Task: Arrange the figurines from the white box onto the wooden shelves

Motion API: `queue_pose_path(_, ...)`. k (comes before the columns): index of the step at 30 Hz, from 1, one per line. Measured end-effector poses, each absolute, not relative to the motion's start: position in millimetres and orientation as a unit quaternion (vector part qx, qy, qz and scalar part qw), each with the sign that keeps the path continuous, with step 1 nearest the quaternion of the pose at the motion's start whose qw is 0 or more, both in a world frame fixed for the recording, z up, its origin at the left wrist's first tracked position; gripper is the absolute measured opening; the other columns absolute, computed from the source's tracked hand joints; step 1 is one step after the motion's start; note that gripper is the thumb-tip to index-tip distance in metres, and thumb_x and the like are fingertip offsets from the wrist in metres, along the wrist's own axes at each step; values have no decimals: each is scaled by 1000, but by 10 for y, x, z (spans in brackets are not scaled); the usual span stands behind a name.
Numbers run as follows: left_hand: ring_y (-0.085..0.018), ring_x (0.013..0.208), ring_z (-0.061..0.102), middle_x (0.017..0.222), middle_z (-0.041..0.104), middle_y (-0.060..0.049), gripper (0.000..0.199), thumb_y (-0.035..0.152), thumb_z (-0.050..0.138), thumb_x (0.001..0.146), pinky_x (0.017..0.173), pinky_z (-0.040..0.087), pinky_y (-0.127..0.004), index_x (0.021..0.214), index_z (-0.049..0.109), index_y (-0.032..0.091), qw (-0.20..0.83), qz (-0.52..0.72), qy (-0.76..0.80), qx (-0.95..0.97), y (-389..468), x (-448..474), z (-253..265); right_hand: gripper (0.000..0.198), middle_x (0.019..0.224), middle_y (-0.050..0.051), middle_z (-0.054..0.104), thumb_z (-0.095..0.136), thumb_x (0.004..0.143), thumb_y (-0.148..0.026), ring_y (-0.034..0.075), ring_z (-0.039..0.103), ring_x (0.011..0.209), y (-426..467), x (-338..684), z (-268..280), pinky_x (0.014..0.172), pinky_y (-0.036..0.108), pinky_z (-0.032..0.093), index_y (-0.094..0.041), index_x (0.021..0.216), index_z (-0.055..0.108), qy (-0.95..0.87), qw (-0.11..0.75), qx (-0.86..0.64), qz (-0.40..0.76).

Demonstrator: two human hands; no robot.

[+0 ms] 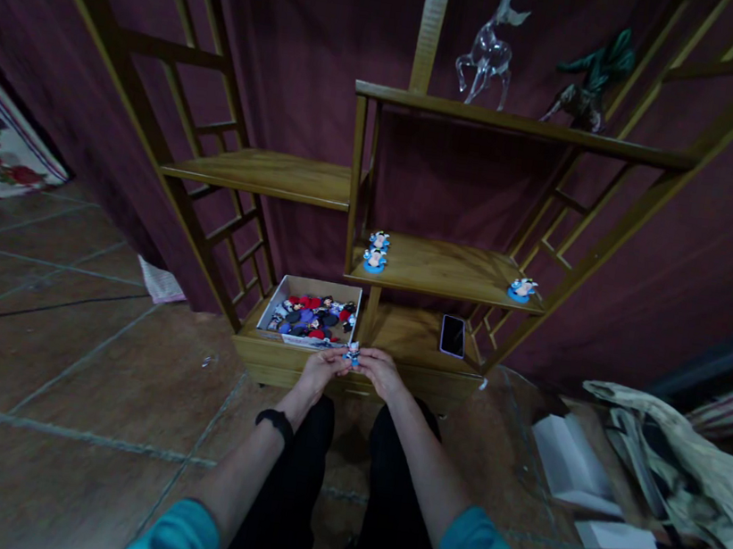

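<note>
The figurine (351,355) is held between the left hand (320,369) and the right hand (381,372), in front of the low shelf (403,332). Each hand is drawn in to a fingertip pinch on one side of the figurine; nothing else is seen to be held. For steady handling, light and equal pressure should be applied from both sides, and the blue part should be kept lowest so that the piece is not tipped. Contact with the box (320,289), located just beyond the left hand and filled with mixed pieces (313,314), should be avoided. The figurine is small, whitish above and blue below; finer detail cannot be made out. Similar figures (375,260) are set on the middle shelf (445,267) beyond the hands, and a phone (453,335) is placed beyond the right hand, to its right.
</note>
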State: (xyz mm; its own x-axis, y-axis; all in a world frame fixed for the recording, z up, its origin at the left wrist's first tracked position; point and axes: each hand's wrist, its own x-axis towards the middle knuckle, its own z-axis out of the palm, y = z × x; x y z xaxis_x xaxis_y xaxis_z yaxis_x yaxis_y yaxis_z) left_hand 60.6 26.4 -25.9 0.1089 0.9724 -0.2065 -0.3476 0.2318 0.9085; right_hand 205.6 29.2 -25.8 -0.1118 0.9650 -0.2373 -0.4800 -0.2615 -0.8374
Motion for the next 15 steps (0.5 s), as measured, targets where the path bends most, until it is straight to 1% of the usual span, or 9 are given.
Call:
queue_pose_path(5,-10,52,59,60,66,-3,43,19,82,44,55,46,-22,84,68,11,646,506,438,366,241,613,-216,22,68,3,67,74,52,-19,14,63,62,283,2061,-251,72,32,50,-14,71,64,-300,526,-408,684)
queue_pose_path(9,-10,53,59,62,67,-3,41,18,82,46,54,46,-21,84,68,11,643,502,446,368,225,619,-188,22,70,3,68,75,53,-18,14,63,63,274,2073,-245,71,31,50,-14,71,64,-304,521,-407,686)
queue_pose_path(15,-10,58,61,65,67,-3,39,16,80,51,60,48,-21,87,66,11,657,502,432,360,228,626,-213,23,74,4,68,74,54,-21,14,64,67,270,2070,-266,74,32,49,-14,72,64,-305,528,-402,683)
